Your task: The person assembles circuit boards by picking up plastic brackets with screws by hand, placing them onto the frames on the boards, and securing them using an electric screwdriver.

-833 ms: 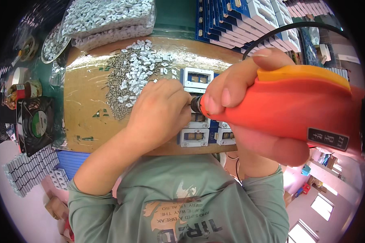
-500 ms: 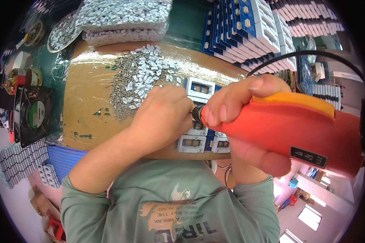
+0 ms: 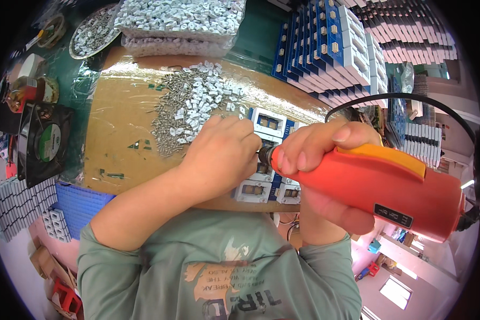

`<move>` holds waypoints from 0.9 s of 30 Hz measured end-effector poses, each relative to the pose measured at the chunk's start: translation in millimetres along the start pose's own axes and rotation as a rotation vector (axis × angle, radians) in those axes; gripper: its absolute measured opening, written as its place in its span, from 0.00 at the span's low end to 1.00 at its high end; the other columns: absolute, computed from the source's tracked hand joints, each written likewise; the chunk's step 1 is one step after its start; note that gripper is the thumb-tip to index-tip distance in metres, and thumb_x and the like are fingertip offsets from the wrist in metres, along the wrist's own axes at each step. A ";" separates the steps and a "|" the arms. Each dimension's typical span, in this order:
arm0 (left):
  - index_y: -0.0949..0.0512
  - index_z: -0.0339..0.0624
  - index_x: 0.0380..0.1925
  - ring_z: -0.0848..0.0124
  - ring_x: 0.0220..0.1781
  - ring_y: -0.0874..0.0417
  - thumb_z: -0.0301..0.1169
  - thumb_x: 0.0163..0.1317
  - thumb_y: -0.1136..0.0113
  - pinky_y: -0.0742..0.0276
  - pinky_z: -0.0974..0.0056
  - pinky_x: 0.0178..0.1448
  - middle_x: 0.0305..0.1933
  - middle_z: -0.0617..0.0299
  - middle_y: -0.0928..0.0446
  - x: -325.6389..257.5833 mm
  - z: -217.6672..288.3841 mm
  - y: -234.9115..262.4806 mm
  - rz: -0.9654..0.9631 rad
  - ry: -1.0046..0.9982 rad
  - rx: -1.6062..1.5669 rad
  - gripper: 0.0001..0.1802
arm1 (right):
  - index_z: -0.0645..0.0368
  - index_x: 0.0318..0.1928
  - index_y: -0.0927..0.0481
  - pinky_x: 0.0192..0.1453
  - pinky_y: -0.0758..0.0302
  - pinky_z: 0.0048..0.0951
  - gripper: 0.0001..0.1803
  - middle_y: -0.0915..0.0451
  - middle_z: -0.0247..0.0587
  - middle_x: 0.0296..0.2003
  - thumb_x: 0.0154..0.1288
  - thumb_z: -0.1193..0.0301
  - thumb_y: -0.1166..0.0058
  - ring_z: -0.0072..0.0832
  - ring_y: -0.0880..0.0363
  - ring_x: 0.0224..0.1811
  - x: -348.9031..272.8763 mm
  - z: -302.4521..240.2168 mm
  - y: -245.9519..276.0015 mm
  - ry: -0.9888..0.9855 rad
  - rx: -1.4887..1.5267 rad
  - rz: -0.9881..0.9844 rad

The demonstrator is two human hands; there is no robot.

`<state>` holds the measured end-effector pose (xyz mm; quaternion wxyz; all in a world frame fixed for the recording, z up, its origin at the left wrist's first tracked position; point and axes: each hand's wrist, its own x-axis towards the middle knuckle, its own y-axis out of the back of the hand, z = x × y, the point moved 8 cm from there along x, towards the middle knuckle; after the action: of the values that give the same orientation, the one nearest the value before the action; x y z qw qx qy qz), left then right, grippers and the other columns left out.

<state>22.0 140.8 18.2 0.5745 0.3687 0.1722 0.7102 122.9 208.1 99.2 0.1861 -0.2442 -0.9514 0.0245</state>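
Observation:
My right hand [image 3: 325, 154] is wrapped round a red electric screwdriver [image 3: 378, 186] with a yellow lever; its black cable loops out behind. The tool's tip points left, against the fingers of my left hand [image 3: 224, 149]. Those fingers are pinched together over a blue circuit board [image 3: 276, 192] carrying white rectangular housings [image 3: 269, 122]. What they pinch, if anything, is hidden from view. Just beyond my left hand lies a heap of small white plastic clips [image 3: 200, 101] mixed with loose metal screws [image 3: 168, 122].
Clear bags of white clips [image 3: 178, 24] stand at the back beside a round dish of parts [image 3: 95, 32]. Finished-looking boards with white housings [image 3: 325, 48] are stacked at the back right. A black fan [image 3: 45, 141] stands at the left of the brown work board [image 3: 112, 101].
The view has shifted slightly, so the bench sits a little further right. Both hands and the screwdriver keep nearly the same pose, with the tool tip still at my left fingers.

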 end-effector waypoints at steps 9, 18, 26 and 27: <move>0.18 0.45 0.25 0.58 0.44 0.21 0.30 0.48 0.32 0.29 0.53 0.52 0.34 0.60 0.24 -3.5 1.6 -1.0 0.041 -0.046 0.030 0.05 | 0.62 0.66 0.33 0.45 0.17 0.43 0.54 0.22 0.48 0.41 0.57 0.32 0.32 0.40 0.19 0.40 -6.8 5.6 -2.7 -0.158 -0.036 0.157; 0.18 0.45 0.26 0.58 0.43 0.21 0.31 0.49 0.33 0.30 0.53 0.52 0.34 0.60 0.24 -1.4 -0.4 -0.2 0.042 -0.050 0.073 0.05 | 0.61 0.68 0.34 0.45 0.18 0.43 0.55 0.21 0.47 0.42 0.56 0.31 0.31 0.39 0.19 0.40 -9.4 12.1 -1.9 -0.127 0.017 0.164; 0.18 0.47 0.28 0.60 0.43 0.22 0.31 0.48 0.32 0.31 0.54 0.50 0.34 0.63 0.27 2.2 0.1 -0.3 0.003 -0.042 0.040 0.07 | 0.55 0.69 0.32 0.38 0.21 0.41 0.50 0.20 0.44 0.38 0.60 0.33 0.33 0.39 0.20 0.34 -11.8 -5.4 -3.7 0.149 -0.027 0.064; 0.18 0.47 0.30 0.61 0.43 0.23 0.31 0.48 0.32 0.32 0.55 0.50 0.34 0.63 0.27 0.9 0.0 1.0 0.003 -0.046 0.051 0.07 | 0.55 0.68 0.32 0.36 0.21 0.40 0.50 0.20 0.43 0.37 0.59 0.32 0.33 0.38 0.21 0.32 -3.6 -7.2 -5.3 0.248 -0.046 -0.034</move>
<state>21.2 141.4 19.2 0.5679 0.3996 0.1763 0.6976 126.1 201.4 105.4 0.2969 -0.2334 -0.9254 -0.0308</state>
